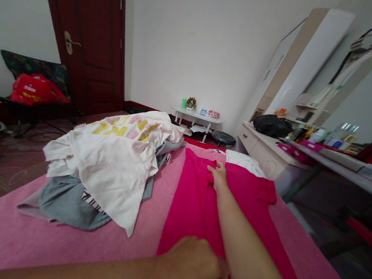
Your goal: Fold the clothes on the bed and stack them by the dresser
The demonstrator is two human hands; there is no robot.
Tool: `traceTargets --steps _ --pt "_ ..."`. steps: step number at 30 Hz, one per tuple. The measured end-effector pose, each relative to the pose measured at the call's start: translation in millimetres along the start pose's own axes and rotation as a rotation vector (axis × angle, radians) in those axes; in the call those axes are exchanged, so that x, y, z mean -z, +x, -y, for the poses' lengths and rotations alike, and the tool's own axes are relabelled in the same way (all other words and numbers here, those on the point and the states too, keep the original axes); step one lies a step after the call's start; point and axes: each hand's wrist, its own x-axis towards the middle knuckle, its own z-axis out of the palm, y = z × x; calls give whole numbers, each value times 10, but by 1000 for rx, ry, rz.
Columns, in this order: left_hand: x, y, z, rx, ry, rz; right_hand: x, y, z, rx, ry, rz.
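A bright magenta short-sleeved shirt (186,201) lies spread on the pink bed cover (112,255), one sleeve pointing right. My right hand (218,176) stretches to the shirt's far part, thumb and fingers closed on a fold of the cloth. Close to me, my left hand (198,263) is curled into a fist over the near part of the same shirt, gripping its cloth; the fingertips are mostly hidden. To the left is a heap of clothes, topped by a white T-shirt (115,159) with a yellow and pink print; a grey garment (71,203) shows beneath.
White cloth (245,162) lies beyond the magenta shirt. On the right are a dresser (260,146) with a black bag (272,126) and a table edge (344,165). A low white shelf (195,114) is by the far wall. A chair at left holds a red bag (37,89).
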Motion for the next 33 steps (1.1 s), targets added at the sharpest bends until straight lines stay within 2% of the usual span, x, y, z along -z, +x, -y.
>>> traceTargets --steps 2,3,4,7,10,15,17,19,21,23,25,26,30,33 --pt "62 43 83 20 210 -297 -8 18 -2 28 -5 -17" --pt "80 51 138 41 298 -410 -10 26 4 42 -3 -21" --pt "88 55 200 72 352 -461 -8 33 14 71 -3 -22" --pt "60 52 374 195 395 -415 20 50 55 248 -104 -53" --pt "6 43 458 188 370 -351 96 48 68 351 -320 -149" --pt "-12 25 439 152 355 -322 273 -21 105 233 -552 -198" --pt "9 17 418 156 340 -310 281 -34 221 204 -632 -213" --pt "34 10 403 159 323 -292 201 -22 400 230 -693 -208" --pt "52 9 396 160 308 -281 32 1 580 297 -738 -65" --pt "56 15 402 155 302 -283 -187 14 675 335 -765 213" --pt "48 24 420 151 304 -293 -385 10 642 307 -770 446" --pt "42 28 432 147 307 -297 -458 9 584 277 -775 507" --pt "22 22 477 103 309 -300 -546 83 315 173 -829 563" --pt "13 4 496 80 307 -302 -508 186 273 165 -881 580"
